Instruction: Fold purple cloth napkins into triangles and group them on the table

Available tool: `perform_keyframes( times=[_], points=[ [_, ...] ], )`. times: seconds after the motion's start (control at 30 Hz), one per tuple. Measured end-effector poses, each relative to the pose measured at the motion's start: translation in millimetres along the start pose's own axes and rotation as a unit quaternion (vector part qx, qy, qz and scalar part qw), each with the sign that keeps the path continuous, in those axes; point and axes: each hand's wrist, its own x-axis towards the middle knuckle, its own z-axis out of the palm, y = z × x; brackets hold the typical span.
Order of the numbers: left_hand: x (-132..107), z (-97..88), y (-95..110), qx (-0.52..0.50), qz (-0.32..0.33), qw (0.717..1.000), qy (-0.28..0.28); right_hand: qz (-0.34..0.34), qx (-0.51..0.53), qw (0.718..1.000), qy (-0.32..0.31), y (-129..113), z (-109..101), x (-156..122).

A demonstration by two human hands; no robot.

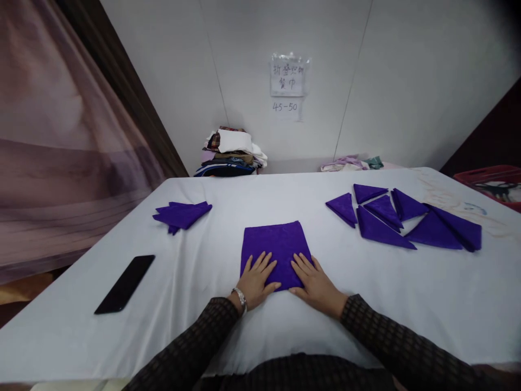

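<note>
A purple cloth napkin (274, 239), folded into a rough square, lies flat on the white-covered table (195, 336) in front of me. My left hand (256, 278) rests flat on its near left part, fingers spread, with a bracelet at the wrist. On the near right part lies my right hand (315, 281), palm down and fingers stretched out. Neither hand grips the cloth. Both thumbs point inward along the napkin's near edge, and the cloth under the palms is hidden.
Several purple napkins folded into triangles (376, 231) lie at the right. A pleated purple napkin (183, 215) sits at the left, with a black phone (125, 284) nearer me. Behind the table are a clothes stack (232, 152), a fabric pile (344, 164) and a red basket (488, 176).
</note>
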Motion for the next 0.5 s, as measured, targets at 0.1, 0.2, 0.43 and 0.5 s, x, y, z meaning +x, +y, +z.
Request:
perform_keyframes(
  times=[0.1, 0.2, 0.43, 0.5],
  points=[
    [-2.4, 0.9, 4.6, -0.002, -0.010, 1.000, -0.019, -0.004, -0.008, 1.000, -0.003, 5.7, 6.3, -1.5],
    [-5.6, -10.0, 4.4, -0.019, -0.004, 0.999, -0.028, -0.005, -0.011, 1.000, 0.006, 9.3, 6.8, -3.2],
    [-42.4, -22.9, -10.5, -0.028, 0.056, 0.998, 0.011, 0.001, -0.006, 1.000, 0.017, 14.6, -3.8, -25.9],
    [-49.3, -18.5, -19.1, -0.028, 0.058, 0.997, 0.043, 0.000, 0.003, 1.000, 0.015, 16.0, -5.0, -29.4]
  ],
)
